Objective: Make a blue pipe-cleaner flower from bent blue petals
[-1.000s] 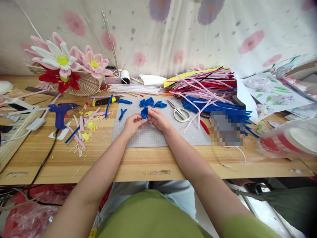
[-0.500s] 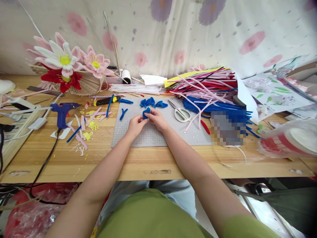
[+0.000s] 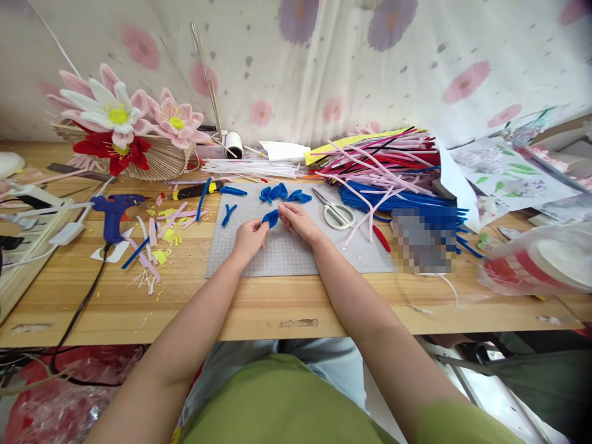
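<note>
A blue fuzzy pipe-cleaner petal [image 3: 271,217], pointed and leaf-shaped, is pinched at its lower left end by my left hand [image 3: 251,239]. My right hand [image 3: 300,223] has its fingers closed at the petal's upper right tip. Both hands are over the grey cutting mat [image 3: 296,262]. Just beyond them lie several finished-looking blue petals [image 3: 279,192] and another blue petal piece [image 3: 300,196]. A Y-shaped blue pipe-cleaner piece [image 3: 228,214] rests left of my left hand. Scissors with pale handles [image 3: 339,215] lie to the right of my right hand.
At left are a blue glue gun [image 3: 113,216], a black-and-yellow cutter [image 3: 197,189], yellow and pink scraps [image 3: 161,256], and pipe-cleaner flowers [image 3: 118,114]. Blue pipe cleaners [image 3: 402,200] pile up at right, near a bagged red-and-white tub [image 3: 531,265]. White stems [image 3: 252,168] lie behind the mat.
My hands have drawn slightly apart. The blue petal, rounded and curled between both hands before, now shows a pointed shape, held lower by my left hand.
</note>
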